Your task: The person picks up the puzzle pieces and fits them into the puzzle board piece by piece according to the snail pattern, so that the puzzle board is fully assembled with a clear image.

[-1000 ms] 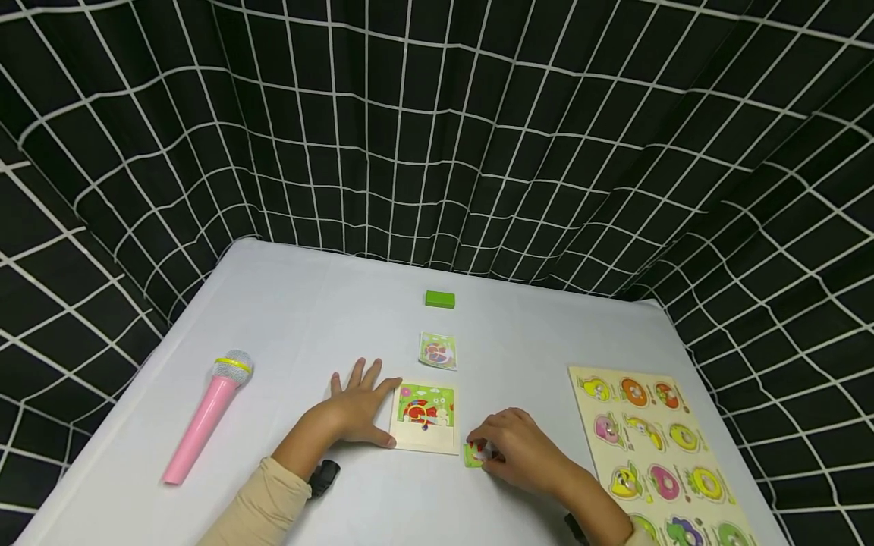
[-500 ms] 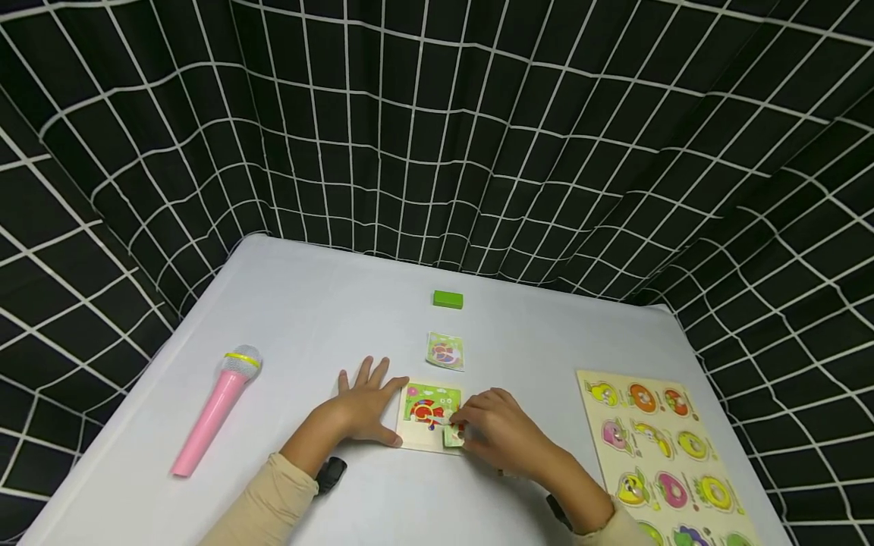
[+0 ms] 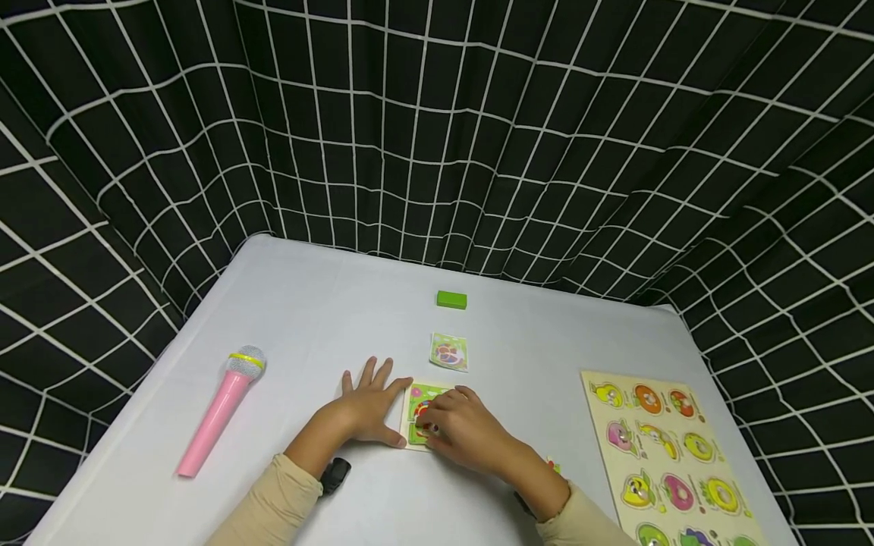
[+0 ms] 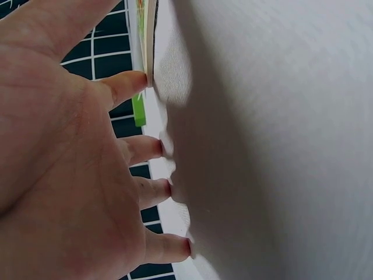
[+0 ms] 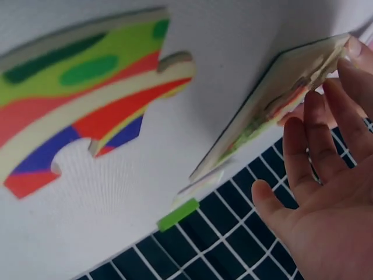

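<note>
A small wooden jigsaw board (image 3: pixel 406 412) with a red snail picture on green lies at the front middle of the table. My left hand (image 3: pixel 367 413) is spread beside it, with index fingertip and thumb at its left edge. In the left wrist view the other fingertips (image 4: pixel 182 248) touch the tablecloth. Over the board's lower part, my right hand (image 3: pixel 467 432) pinches a green-and-red jigsaw piece (image 3: pixel 418 436) at the lower left corner; the hand hides the board's right side. Another jigsaw piece (image 5: pixel 116 87) lies loose on the cloth, mostly under the right forearm in the head view.
Behind the board lie a printed snail picture card (image 3: pixel 449 353) and a green block (image 3: pixel 452 299). A pink toy microphone (image 3: pixel 221 409) rests at the left. On the right is a wooden fruit puzzle board (image 3: pixel 601 432). Gridded black curtains (image 3: pixel 437 136) surround the table.
My right hand has carried the jigsaw piece from the right of the board leftward over it to its lower left corner. The left hand keeps its place at the board's edge.
</note>
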Demonstrator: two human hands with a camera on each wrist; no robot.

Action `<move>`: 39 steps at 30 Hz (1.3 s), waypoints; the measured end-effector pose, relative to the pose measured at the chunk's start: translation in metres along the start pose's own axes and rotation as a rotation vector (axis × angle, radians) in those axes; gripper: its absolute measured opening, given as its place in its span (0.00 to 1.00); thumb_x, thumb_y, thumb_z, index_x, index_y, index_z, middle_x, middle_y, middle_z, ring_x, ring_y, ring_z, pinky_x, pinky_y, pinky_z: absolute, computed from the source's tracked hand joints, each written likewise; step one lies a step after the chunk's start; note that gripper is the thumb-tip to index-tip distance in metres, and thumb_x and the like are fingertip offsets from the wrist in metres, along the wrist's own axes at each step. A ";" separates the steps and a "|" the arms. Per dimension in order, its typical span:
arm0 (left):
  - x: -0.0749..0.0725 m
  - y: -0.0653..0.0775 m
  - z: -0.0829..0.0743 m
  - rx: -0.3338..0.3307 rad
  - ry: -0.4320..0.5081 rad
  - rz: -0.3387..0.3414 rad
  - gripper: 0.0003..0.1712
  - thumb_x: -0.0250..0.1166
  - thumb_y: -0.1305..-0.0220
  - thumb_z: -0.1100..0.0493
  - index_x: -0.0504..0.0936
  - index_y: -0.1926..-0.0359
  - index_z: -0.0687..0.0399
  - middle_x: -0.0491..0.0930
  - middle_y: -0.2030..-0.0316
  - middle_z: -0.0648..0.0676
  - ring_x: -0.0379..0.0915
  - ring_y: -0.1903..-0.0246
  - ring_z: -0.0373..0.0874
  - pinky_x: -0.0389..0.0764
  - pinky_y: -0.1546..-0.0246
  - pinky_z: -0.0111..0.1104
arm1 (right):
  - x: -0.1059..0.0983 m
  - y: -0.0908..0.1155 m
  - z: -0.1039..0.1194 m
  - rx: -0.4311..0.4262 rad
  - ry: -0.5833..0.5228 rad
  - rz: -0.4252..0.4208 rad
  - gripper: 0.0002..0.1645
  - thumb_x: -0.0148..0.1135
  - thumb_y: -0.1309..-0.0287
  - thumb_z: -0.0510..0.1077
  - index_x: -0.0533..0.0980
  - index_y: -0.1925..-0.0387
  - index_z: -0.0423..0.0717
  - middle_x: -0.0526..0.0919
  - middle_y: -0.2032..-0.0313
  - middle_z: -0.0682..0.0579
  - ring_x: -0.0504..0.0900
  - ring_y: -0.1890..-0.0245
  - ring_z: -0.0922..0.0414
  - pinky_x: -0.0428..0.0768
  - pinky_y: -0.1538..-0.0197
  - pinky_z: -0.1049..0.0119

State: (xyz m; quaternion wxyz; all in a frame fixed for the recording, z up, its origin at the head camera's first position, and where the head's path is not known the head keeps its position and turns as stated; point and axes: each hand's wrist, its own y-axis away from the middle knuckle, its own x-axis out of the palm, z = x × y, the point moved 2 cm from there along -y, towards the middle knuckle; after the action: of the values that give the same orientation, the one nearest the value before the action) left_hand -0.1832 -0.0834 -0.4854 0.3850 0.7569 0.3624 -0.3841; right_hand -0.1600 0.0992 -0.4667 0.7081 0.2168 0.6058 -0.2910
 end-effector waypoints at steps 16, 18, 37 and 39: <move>-0.003 0.000 -0.005 -0.001 -0.001 -0.011 0.55 0.70 0.63 0.35 0.57 0.33 0.42 0.40 0.31 0.62 0.27 0.33 0.63 0.37 0.44 0.67 | 0.003 -0.002 0.000 -0.012 0.038 -0.016 0.11 0.67 0.53 0.50 0.81 0.64 0.57 0.79 0.62 0.62 0.73 0.54 0.60 0.61 0.41 0.46; -0.003 0.000 -0.005 0.000 0.008 -0.010 0.56 0.70 0.63 0.35 0.57 0.33 0.42 0.40 0.31 0.63 0.27 0.33 0.63 0.37 0.45 0.67 | 0.003 -0.001 0.000 -0.008 0.032 0.002 0.12 0.66 0.53 0.51 0.81 0.63 0.57 0.79 0.61 0.62 0.73 0.53 0.60 0.61 0.41 0.46; 0.002 -0.001 -0.003 -0.001 0.001 -0.030 0.56 0.72 0.65 0.37 0.59 0.34 0.43 0.42 0.31 0.63 0.28 0.33 0.64 0.37 0.45 0.67 | -0.012 0.072 -0.039 0.196 -0.066 0.051 0.20 0.68 0.57 0.55 0.79 0.58 0.57 0.78 0.59 0.62 0.71 0.52 0.59 0.60 0.41 0.50; 0.001 -0.001 -0.003 0.000 -0.004 -0.031 0.56 0.72 0.65 0.37 0.59 0.34 0.43 0.42 0.31 0.63 0.28 0.33 0.64 0.38 0.45 0.67 | -0.012 0.083 -0.044 0.232 -0.067 0.051 0.21 0.70 0.59 0.55 0.79 0.59 0.57 0.78 0.59 0.61 0.71 0.52 0.58 0.60 0.42 0.50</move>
State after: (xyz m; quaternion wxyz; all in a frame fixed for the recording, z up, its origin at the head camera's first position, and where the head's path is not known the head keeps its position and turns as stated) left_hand -0.1828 -0.0804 -0.4858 0.3798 0.7503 0.3735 -0.3916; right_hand -0.1372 0.1912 -0.4662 0.7054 0.3026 0.5382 -0.3481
